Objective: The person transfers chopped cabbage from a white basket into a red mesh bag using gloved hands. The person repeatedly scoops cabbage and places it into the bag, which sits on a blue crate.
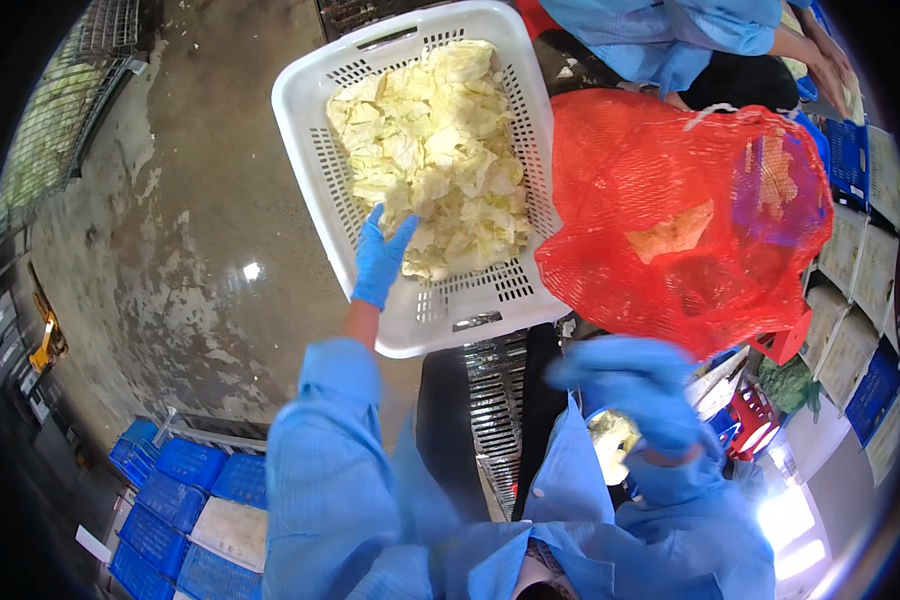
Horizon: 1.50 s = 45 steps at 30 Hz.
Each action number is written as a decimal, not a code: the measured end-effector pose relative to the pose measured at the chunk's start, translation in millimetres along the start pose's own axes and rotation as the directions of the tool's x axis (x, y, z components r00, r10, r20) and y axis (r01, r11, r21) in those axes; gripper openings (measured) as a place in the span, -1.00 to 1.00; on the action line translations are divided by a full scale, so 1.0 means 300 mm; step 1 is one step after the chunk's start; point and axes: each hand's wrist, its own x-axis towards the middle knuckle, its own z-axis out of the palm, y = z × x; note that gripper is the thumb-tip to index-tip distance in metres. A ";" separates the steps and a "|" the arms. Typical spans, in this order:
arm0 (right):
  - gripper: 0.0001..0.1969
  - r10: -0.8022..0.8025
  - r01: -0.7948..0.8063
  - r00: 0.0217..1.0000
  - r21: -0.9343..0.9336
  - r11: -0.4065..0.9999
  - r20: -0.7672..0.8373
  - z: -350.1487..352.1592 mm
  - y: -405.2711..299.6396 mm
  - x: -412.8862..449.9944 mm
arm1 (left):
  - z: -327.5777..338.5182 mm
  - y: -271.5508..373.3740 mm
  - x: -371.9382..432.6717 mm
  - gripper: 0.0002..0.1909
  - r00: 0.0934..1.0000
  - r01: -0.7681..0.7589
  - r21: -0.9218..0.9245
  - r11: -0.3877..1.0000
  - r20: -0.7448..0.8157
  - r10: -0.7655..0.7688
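Before me is a white perforated plastic basket (450,334) with a heap of pale yellow-green cabbage leaves (435,150) in it. My left hand (384,251), in a blue glove, is over the basket's near left part, fingers spread at the edge of the leaves; whether they touch cannot be told. My right hand (637,386), also gloved in blue, is blurred by motion in front of the red mesh bag (682,172). Its fingers cannot be made out. Just below that hand is a pale cabbage piece (613,446), partly hidden by my arm.
A co-worker's bare hands (832,67) are at the upper right, near a blue crate (847,157). Stacked blue crates (172,495) stand at the lower left. A slotted metal grate (495,405) lies between my legs. The concrete floor (210,187) looks wet.
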 end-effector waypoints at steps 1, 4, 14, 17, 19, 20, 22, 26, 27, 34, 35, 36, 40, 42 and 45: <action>-0.49 0.101 -0.101 0.995 -0.094 0.990 -0.008 0.046 0.097 0.083 | 0.013 -0.001 0.041 -0.15 0.999 -0.051 0.125 0.991 0.025 0.048; -0.22 0.257 -0.281 0.948 -0.108 0.954 -0.188 0.000 0.582 0.366 | -0.060 0.072 0.177 0.04 0.981 -0.192 0.423 0.886 0.060 0.184; -0.03 -0.198 -0.044 0.715 -0.325 0.945 -0.670 -0.466 1.120 1.070 | 0.022 -0.104 0.731 0.04 0.976 -0.072 0.332 0.941 0.220 -0.002; -0.02 -0.186 -0.073 0.720 -0.339 0.938 -0.669 -0.494 1.148 1.157 | 0.055 -0.105 0.736 0.06 0.962 0.030 0.307 0.951 0.249 -0.110; -0.01 -0.053 -0.090 0.770 -0.191 0.977 -0.635 -0.501 1.146 1.190 | 0.061 -0.100 0.722 0.06 0.936 0.108 0.299 0.948 0.290 -0.198; -0.01 -0.012 -0.110 0.797 -0.166 0.980 -0.604 -0.488 1.132 1.179 | 0.089 -0.131 0.711 0.04 0.913 0.086 0.214 0.973 0.374 -0.163; -0.02 0.061 -0.143 0.856 -0.122 0.982 -0.513 -0.432 1.104 1.181 | 0.129 -0.186 0.675 0.00 0.862 0.065 0.035 0.997 0.502 -0.074; -0.04 -0.025 -0.120 0.822 -0.216 0.969 -0.569 -0.482 1.166 1.185 | 0.223 -0.028 0.512 -0.06 0.816 0.336 -0.108 0.936 0.529 -0.232; -0.02 -0.003 -0.194 0.825 -0.288 0.938 -0.565 -0.487 1.187 1.199 | 0.221 -0.068 0.508 -0.07 0.838 0.316 -0.110 0.942 0.498 -0.223; 0.09 0.032 -0.267 0.865 -0.405 0.874 -0.500 -0.509 1.180 1.228 | 0.221 -0.144 0.507 -0.07 0.895 0.229 -0.088 0.969 0.411 -0.174; 0.10 0.040 -0.209 0.894 -0.337 0.918 -0.445 -0.510 1.167 1.226 | 0.220 -0.131 0.517 -0.08 0.891 0.180 -0.098 0.979 0.439 -0.119; 0.11 0.043 -0.154 0.921 -0.261 0.953 -0.388 -0.506 1.156 1.224 | 0.216 -0.120 0.517 -0.08 0.884 0.130 -0.110 0.985 0.464 -0.065; -0.03 0.095 -0.145 0.908 -0.092 0.985 -0.408 -0.389 1.147 1.166 | 0.234 -0.050 0.390 -0.12 0.706 0.553 -0.356 0.753 0.680 -0.198; -0.18 0.059 -0.058 0.944 0.012 0.998 -0.324 -0.392 1.166 1.166 | 0.326 -0.101 0.317 -0.04 0.842 0.399 -0.303 0.866 0.495 -0.215; -0.22 0.080 -0.116 0.953 -0.108 0.987 -0.293 -0.433 1.161 1.151 | 0.360 -0.080 0.287 0.01 0.848 0.457 -0.451 0.767 0.483 -0.221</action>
